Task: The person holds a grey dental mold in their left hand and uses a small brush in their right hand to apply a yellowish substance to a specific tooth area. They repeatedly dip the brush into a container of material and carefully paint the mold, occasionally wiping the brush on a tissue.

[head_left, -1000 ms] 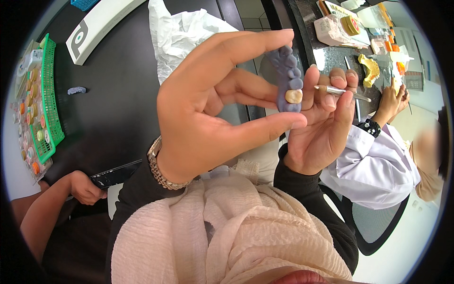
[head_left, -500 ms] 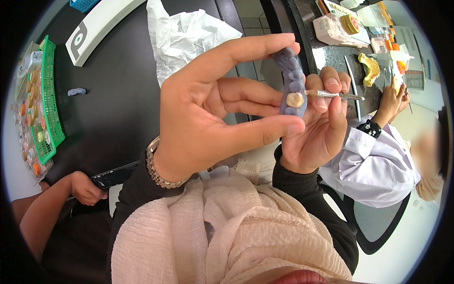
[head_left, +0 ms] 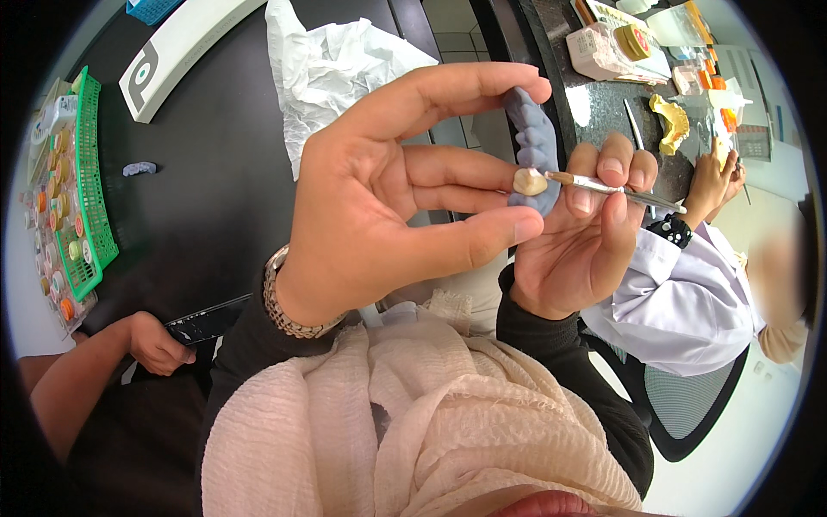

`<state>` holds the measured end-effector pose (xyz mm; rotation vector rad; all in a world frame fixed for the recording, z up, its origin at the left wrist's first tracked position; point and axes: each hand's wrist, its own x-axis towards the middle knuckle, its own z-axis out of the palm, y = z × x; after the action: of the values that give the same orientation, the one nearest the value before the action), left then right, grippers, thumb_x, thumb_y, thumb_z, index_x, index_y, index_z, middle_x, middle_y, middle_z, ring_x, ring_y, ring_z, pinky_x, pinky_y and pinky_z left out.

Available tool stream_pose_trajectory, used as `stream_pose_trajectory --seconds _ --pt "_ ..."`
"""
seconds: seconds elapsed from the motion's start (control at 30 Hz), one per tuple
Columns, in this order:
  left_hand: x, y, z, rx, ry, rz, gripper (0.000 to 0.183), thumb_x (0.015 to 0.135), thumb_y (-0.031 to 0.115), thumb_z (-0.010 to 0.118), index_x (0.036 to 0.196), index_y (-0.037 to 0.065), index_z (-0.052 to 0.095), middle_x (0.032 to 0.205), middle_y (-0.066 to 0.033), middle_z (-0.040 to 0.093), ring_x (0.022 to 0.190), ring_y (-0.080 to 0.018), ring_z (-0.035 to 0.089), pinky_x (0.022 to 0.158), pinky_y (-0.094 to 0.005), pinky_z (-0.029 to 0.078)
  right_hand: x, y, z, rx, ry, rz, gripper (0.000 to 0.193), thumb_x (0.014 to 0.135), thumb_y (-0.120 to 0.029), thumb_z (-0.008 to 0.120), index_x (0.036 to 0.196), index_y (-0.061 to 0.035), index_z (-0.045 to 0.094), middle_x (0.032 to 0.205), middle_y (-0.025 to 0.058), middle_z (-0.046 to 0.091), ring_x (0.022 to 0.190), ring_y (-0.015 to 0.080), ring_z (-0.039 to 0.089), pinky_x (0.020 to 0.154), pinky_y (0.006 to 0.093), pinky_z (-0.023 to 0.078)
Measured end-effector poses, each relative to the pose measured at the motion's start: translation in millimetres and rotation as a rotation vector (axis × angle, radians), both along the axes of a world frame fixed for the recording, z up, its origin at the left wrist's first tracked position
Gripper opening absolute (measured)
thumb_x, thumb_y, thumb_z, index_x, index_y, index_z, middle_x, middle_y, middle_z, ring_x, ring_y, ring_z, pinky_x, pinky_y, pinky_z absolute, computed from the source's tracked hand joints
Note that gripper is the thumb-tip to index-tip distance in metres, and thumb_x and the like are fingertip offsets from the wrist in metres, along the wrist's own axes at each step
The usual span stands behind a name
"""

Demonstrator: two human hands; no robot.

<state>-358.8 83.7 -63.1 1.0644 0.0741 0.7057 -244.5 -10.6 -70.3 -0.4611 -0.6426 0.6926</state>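
Between the thumb and fingers of my left hand (head_left: 379, 198) I hold a grey-blue dental model (head_left: 536, 129) upright, a row of teeth along it. One tooth near its lower end is a cream-coloured crown (head_left: 530, 181). My right hand (head_left: 594, 233) pinches a fine brush (head_left: 603, 186) between thumb and fingers. The brush's brown tip meets the crown's upper right edge, where a small pinkish spot shows. Both hands are raised in front of my chest.
Crumpled white paper (head_left: 340, 69), a long white box (head_left: 172, 56), a small grey-blue model piece (head_left: 139, 169) and a green basket (head_left: 93, 185) of jars lie on the dark table. At right, a co-worker (head_left: 680, 293) works near a yellow dental model (head_left: 668, 125). Another person's hand (head_left: 155, 343) holds a dark device.
My left hand has turned the dental model slightly, showing more of the crown's side. The brush has moved and tilted, its tip shifting from beside the model onto the crown's edge.
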Motion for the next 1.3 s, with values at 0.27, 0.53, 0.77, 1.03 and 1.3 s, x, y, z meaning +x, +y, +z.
stream_pose_trajectory --seconds 0.27,0.53,0.77,1.03,1.3 --pt "-1 0 0 -0.012 -0.003 -0.005 0.06 0.068 -0.006 0.061 0.121 -0.007 0.033 0.122 -0.0258 0.039 0.096 -0.0281 0.056 0.08 -0.0305 0.049 -1 0 1 -0.006 -0.077 -0.06 0.024 0.079 0.003 0.047 0.094 -0.0074 0.031 0.091 0.0152 0.047 0.07 0.022 0.054 0.065 0.0359 0.051" --pt "-1 -1 1 -0.03 0.002 -0.005 0.061 0.068 -0.006 0.061 0.121 -0.007 0.033 0.122 -0.0252 0.039 0.096 -0.0282 0.056 0.081 -0.0311 0.049 -3 -1 5 -0.07 -0.231 -0.074 0.016 0.081 -0.002 0.042 0.095 -0.0073 0.035 0.089 0.0072 0.041 0.072 0.0141 0.047 0.076 0.0362 0.048" --pt "-1 -3 4 -0.019 0.078 0.07 0.06 0.066 -0.005 0.063 0.12 -0.007 0.035 0.121 -0.0251 0.04 0.092 -0.0235 0.058 0.083 -0.0353 0.047 38 -21 19 -0.012 -0.139 -0.379 0.006 0.087 -0.011 0.04 0.091 -0.0063 0.043 0.092 0.0112 0.049 0.073 0.0198 0.054 0.09 0.0466 0.039" --pt "1 -4 4 0.01 0.044 0.066 0.059 0.067 -0.004 0.063 0.119 -0.006 0.037 0.121 -0.0242 0.041 0.094 -0.0208 0.057 0.083 -0.0368 0.048 88 -70 31 -0.319 -0.486 -0.901 0.011 0.086 -0.004 0.042 0.094 -0.0004 0.047 0.097 0.0155 0.052 0.081 0.0204 0.052 0.078 0.035 0.045" --pt "-4 -6 7 -0.083 0.042 0.069 0.056 0.066 -0.006 0.061 0.118 -0.006 0.039 0.12 -0.0218 0.042 0.089 -0.0161 0.058 0.083 -0.0368 0.048 116 -38 68 -0.314 -0.731 -0.997 0.012 0.083 0.0 0.046 0.094 0.005 0.047 0.093 0.0153 0.054 0.081 0.0226 0.059 0.078 0.0325 0.048"
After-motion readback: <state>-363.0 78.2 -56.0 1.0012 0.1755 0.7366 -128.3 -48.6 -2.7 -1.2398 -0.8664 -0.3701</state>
